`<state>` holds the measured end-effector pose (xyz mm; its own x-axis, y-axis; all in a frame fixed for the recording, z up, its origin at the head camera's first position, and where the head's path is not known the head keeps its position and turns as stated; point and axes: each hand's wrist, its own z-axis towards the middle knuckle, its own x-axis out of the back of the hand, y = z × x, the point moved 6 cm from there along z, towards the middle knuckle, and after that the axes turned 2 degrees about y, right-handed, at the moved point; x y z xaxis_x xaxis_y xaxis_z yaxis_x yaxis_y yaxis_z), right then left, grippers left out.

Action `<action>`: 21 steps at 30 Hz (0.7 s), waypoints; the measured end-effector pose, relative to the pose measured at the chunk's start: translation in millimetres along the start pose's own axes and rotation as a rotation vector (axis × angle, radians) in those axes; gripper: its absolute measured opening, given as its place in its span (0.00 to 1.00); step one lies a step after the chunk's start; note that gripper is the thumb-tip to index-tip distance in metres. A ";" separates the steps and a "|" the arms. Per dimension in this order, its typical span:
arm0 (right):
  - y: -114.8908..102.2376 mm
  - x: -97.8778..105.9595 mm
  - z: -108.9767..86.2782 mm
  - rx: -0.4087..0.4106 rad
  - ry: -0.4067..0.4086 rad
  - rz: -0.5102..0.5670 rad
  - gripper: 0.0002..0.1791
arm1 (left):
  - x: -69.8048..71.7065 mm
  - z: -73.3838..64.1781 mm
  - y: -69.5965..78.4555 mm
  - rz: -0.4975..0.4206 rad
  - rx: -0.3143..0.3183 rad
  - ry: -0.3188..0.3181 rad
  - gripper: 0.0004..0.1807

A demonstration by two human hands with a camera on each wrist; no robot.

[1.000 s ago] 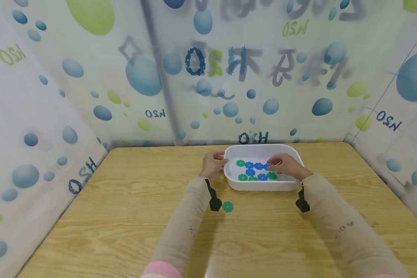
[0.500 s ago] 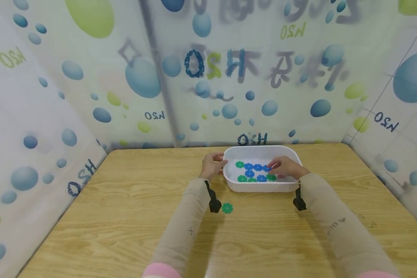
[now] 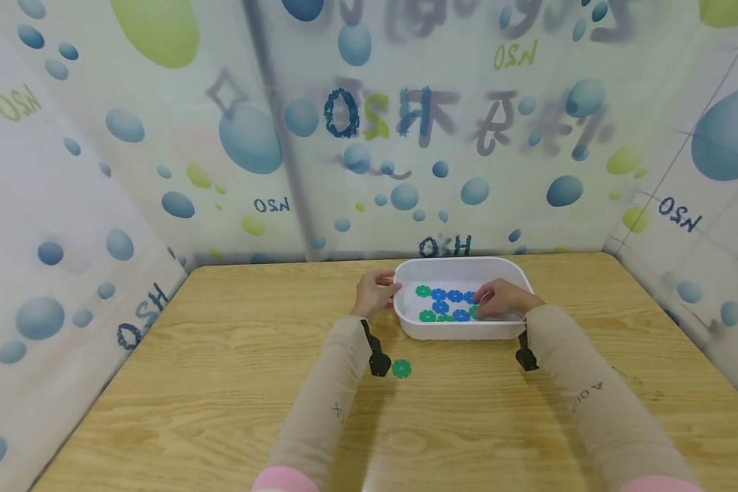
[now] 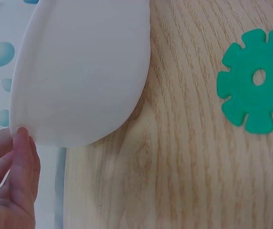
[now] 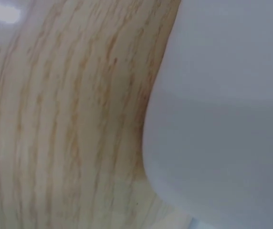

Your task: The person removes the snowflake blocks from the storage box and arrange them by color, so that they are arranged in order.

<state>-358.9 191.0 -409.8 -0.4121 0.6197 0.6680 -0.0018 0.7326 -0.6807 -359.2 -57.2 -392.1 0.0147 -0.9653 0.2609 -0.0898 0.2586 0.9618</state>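
Note:
In the head view a white plastic tub (image 3: 461, 331) stands near the back of the wooden table. Green and blue notched snowflake discs lie inside, among them a green disc (image 3: 423, 291) and a blue disc (image 3: 441, 307). My left hand (image 3: 374, 292) holds the tub's left end, thumb at the rim in the left wrist view. Inside the tub's right part, my right hand (image 3: 506, 299) has its bent fingertips at another blue disc (image 3: 470, 297) and partly over a green one; whether they pinch either cannot be made out. The right wrist view shows only tub wall and table.
A loose green snowflake disc (image 3: 402, 368) lies on the table (image 3: 221, 355) in front of the tub, beside the left wrist's black strap. Printed curtains (image 3: 357, 205) hang behind the table and along both sides.
My right hand has shifted slightly down within the tub and now covers more of the green disc near its fingertips. The left hand has stayed at the tub's end.

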 end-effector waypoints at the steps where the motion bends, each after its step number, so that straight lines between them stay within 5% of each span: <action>1: 0.2 -0.2 0.3 -0.002 0.001 -0.005 0.20 | 0.0 -0.1 0.2 0.001 -0.001 -0.001 0.18; 21: -4.7 -4.0 -0.3 0.002 -0.023 -0.072 0.14 | 0.6 1.6 -1.2 -0.006 0.013 0.000 0.18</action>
<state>-356.9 185.1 -409.2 -0.4320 0.5585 0.7081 -0.0341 0.7745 -0.6317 -360.7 -58.2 -393.3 0.0150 -0.9669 0.2546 -0.1026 0.2518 0.9623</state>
